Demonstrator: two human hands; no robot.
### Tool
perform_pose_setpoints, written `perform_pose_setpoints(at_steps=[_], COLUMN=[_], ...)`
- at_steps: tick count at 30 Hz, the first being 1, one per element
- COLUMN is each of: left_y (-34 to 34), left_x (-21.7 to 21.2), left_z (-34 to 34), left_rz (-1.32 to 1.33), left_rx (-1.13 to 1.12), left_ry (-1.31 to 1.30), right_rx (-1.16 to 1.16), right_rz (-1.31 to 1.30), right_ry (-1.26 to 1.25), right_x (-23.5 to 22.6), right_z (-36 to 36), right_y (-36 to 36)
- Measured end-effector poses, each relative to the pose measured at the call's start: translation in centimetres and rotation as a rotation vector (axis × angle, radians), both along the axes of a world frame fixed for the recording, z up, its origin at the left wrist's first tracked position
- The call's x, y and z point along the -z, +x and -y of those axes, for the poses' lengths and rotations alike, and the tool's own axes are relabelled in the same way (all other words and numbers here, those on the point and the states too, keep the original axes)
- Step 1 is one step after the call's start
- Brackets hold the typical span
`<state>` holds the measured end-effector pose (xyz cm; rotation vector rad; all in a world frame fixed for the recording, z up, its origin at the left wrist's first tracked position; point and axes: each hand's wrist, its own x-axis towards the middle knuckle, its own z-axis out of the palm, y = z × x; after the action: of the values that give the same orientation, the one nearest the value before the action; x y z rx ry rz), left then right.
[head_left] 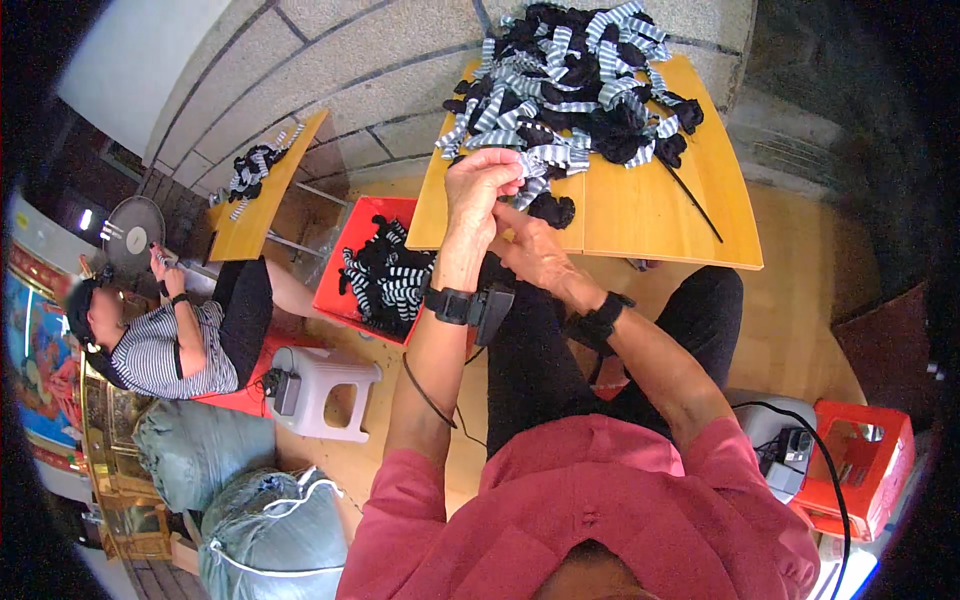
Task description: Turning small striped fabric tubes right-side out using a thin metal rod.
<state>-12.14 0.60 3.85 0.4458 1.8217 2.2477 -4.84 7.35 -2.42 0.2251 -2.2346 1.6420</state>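
Observation:
My left hand [480, 190] is raised over the near edge of the wooden table [655, 215], its fingers pinched on a small grey-and-white striped knit piece [535, 162]. Just below and to the right, my right hand [542, 255] has its fingers curled in against the left hand. Whatever those fingers hold is hidden. Beyond both hands lies a large heap of black and striped knit pieces [570, 90], tangled together. A black knit bunch [552, 210] rests near the table edge beside my hands. To the right, a thin black stick [692, 203] lies slantwise on the tabletop.
A red crate [335, 285] with black-and-white striped knits stands left of my knees. Further left, another person [175, 345] sits by a smaller table [262, 205]. A grey stool [325, 390] and stuffed sacks [275, 540] are at lower left, a red plastic stool [865, 470] at right.

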Motion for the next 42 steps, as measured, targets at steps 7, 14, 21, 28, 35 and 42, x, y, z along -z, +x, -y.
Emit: perform_pose_setpoints(at_steps=[7,14,21,28,35,42], left_y=[0.8,1.7,3.4,5.7,9.4,11.5], left_x=[-0.7,-3.0,-2.7,-1.6,-0.2,3.3], left_z=[0.0,3.0,4.8,5.6,6.1,5.9], left_rz=[0.097,0.103,0.175,0.307,0.416,0.502], left_rx=[0.073,0.071,0.239,0.292,0.293,0.349], left_ry=[0.069,0.212,0.379,0.546,0.540,0.491], right_rx=[0.258,0.437,0.465,0.432,-0.164,-0.134], right_rz=[0.304,0.411,0.178,0.148,0.242,0.310], right_ry=[0.415,0.461,0.360,-0.055,-0.592,-1.129], right_x=[1.0,2.1,4.0,0.8,-2.7,0.3], right_z=[-0.3,-5.3,-10.6,-8.5,-8.0,-9.0], right_y=[-4.6,-5.4,-4.7,3.0,11.4,15.0])
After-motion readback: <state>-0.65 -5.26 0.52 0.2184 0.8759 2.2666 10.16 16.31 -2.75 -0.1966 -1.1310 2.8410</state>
